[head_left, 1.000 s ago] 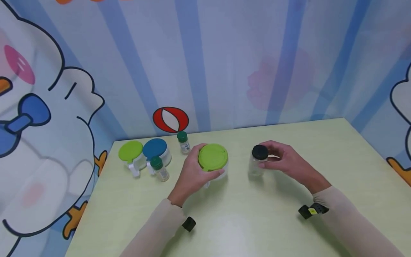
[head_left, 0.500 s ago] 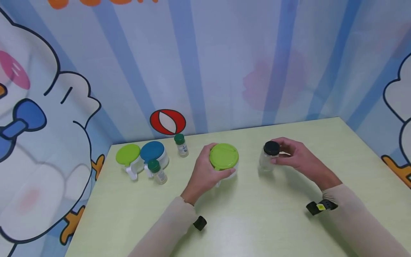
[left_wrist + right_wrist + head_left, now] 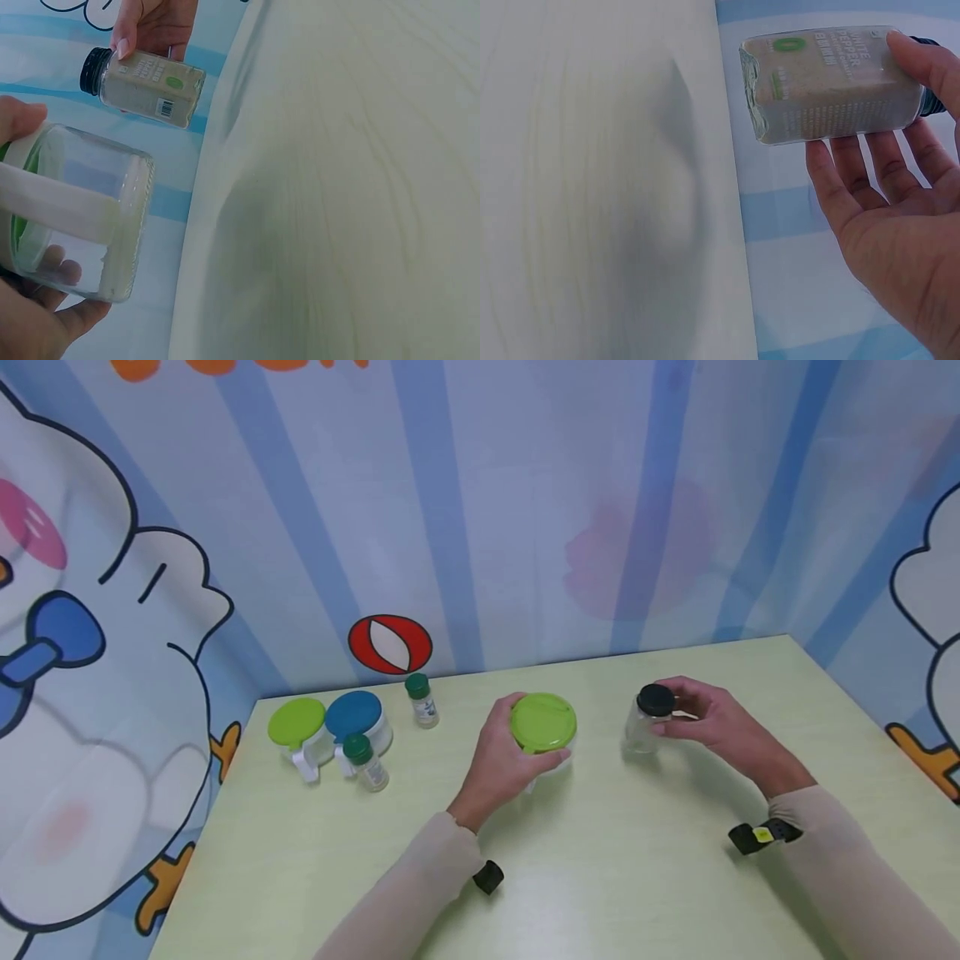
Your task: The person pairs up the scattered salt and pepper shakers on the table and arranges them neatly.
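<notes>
My left hand [image 3: 506,756] grips a clear glass jar [image 3: 94,202] with a green lid [image 3: 543,722] and a white handle, fingers and thumb round its sides. In my right hand [image 3: 720,722] is a white pepper bottle [image 3: 829,86] with a black cap [image 3: 656,700], held upright between thumb and fingers. Shadows beneath them in the wrist views suggest that both are raised a little off the table. The bottle is to the right of the jar, with a gap between them. Through its glass, pale powder shows.
At the table's [image 3: 600,877] back left stand a green-lidded jar [image 3: 297,722] and a blue-lidded jar [image 3: 354,714], both with white handles. Near them are two small green-capped shakers, one in front [image 3: 366,762] and one behind [image 3: 422,700]. A printed curtain [image 3: 510,527] hangs behind.
Both hands have moved to the right, carrying the green-lidded jar and the pepper bottle along. Their grips look the same. The head view has shifted slightly.
</notes>
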`<action>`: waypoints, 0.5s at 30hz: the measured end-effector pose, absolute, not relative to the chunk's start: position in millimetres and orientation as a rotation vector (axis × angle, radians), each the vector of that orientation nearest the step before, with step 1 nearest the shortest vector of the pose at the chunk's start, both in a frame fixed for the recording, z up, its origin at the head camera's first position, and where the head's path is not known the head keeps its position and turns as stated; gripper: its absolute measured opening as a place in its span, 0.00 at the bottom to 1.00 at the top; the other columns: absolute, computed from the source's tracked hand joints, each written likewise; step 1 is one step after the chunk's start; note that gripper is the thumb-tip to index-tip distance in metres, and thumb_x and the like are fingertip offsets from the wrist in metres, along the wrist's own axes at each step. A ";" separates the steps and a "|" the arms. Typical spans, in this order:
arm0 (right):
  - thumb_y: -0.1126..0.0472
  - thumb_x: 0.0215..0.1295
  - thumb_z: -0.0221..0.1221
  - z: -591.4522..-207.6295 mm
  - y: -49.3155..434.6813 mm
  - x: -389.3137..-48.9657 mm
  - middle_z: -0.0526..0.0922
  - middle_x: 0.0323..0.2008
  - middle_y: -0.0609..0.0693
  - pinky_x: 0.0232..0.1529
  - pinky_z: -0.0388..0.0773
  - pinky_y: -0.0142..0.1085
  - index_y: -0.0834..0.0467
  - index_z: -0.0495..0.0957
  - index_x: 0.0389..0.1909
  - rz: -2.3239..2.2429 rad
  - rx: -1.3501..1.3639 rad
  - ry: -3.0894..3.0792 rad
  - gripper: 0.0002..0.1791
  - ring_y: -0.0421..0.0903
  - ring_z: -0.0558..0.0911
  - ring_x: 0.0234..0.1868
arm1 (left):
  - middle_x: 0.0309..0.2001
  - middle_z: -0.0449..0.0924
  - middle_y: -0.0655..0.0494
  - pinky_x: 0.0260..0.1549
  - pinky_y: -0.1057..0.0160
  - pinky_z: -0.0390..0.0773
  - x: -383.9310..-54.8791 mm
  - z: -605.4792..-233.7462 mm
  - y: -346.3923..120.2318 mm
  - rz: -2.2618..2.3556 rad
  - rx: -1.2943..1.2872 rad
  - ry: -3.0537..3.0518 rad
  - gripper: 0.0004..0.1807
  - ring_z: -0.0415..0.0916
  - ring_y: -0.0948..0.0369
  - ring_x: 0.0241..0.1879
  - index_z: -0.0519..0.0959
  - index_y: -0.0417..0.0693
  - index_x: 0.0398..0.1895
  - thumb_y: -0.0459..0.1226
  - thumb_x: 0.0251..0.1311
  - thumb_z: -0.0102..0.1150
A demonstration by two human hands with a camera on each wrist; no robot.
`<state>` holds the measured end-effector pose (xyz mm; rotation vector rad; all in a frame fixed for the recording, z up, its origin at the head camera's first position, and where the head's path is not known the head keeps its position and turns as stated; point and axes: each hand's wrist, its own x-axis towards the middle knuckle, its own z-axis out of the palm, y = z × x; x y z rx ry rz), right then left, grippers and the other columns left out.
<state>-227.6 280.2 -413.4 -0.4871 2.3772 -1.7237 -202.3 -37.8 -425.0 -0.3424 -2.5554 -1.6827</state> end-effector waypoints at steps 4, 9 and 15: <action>0.56 0.58 0.67 -414.7 285.5 -228.5 0.76 0.56 0.49 0.49 0.78 0.31 0.51 0.71 0.59 -1.698 -0.456 2.405 0.28 0.43 0.76 0.57 | 0.57 0.69 0.62 0.53 0.56 0.74 -206.1 -428.9 -31.0 -1.669 -0.348 -2.552 0.48 0.70 0.62 0.54 0.61 0.56 0.66 0.49 0.40 0.77; 0.55 0.58 0.67 -418.8 293.8 -230.0 0.76 0.56 0.48 0.49 0.78 0.32 0.49 0.71 0.60 -1.662 -0.426 2.440 0.29 0.42 0.76 0.56 | 0.56 0.70 0.61 0.52 0.56 0.75 -210.7 -431.7 -21.9 -1.700 -0.365 -2.519 0.47 0.71 0.62 0.53 0.62 0.55 0.65 0.48 0.39 0.77; 0.54 0.59 0.66 -424.5 306.1 -231.6 0.75 0.57 0.49 0.49 0.77 0.31 0.49 0.70 0.62 -1.630 -0.432 2.464 0.29 0.41 0.76 0.57 | 0.56 0.71 0.60 0.53 0.55 0.74 -214.6 -432.7 -9.2 -1.772 -0.340 -2.492 0.47 0.72 0.61 0.54 0.63 0.54 0.64 0.47 0.39 0.78</action>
